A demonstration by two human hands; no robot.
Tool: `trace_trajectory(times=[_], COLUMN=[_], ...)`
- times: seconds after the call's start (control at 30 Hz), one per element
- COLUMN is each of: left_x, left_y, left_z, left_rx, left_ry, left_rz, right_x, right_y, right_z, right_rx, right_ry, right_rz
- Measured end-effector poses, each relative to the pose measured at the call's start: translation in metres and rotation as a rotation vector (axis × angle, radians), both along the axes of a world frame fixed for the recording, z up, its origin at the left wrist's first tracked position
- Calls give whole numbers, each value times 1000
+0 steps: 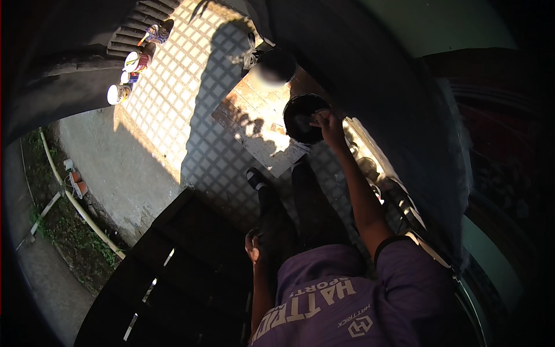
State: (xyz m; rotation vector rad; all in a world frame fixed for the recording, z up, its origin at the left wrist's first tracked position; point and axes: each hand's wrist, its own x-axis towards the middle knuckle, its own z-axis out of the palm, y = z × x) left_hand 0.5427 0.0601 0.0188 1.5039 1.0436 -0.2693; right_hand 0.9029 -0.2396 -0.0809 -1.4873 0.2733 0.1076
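Note:
My right hand (327, 124) reaches over a black round bucket (304, 135), at the right side of its rim. Its fingers are bent together, and whatever they may hold is too dark to make out. Something greyish shows faintly in the bucket, which stands at the near right part of a low brown and pale slab (245, 110). Behind it, at the slab's far end, is a second dark round vessel (277, 65), blurred by glare. Well back from both, my left hand (252, 246) rests on my left leg, fingers loosely apart with nothing seen in them.
Several small paint buckets (119, 94) line the tiled floor (167, 98) at the far left. A dark slatted bench (191, 277) lies at lower left. Metal utensils (367, 165) stand along the right wall. A pale pipe (81, 205) runs by the ground at far left.

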Motion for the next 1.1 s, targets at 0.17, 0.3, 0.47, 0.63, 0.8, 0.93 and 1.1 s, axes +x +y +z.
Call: trace_trajectory(times=[0.17,0.3,0.47,0.63,0.8,0.93,1.1], left_x=[-12,-11,-19,-16,-18,-18,-4], left_y=[10,5,9,8,12,15,10], left_z=[-6,5,-8,-5,-8,-9,0], left_rx=[2,-6,-1,0,-14,-6,7], left_ry=[20,16,-47,-26,-17,5,60], left_rz=[40,66,-7,46,39,-10,14], right_x=[-9,-13,-14,-12,-8,4,15], right_y=[41,62,65,41,-6,-2,31], right_z=[-43,-55,-71,-37,21,22,-7], right_rx=[-293,-334,-307,78,211,34,-600], right_ry=[-110,-42,25,123,225,156,-192], right_rz=[50,24,19,-93,-81,-65,37])
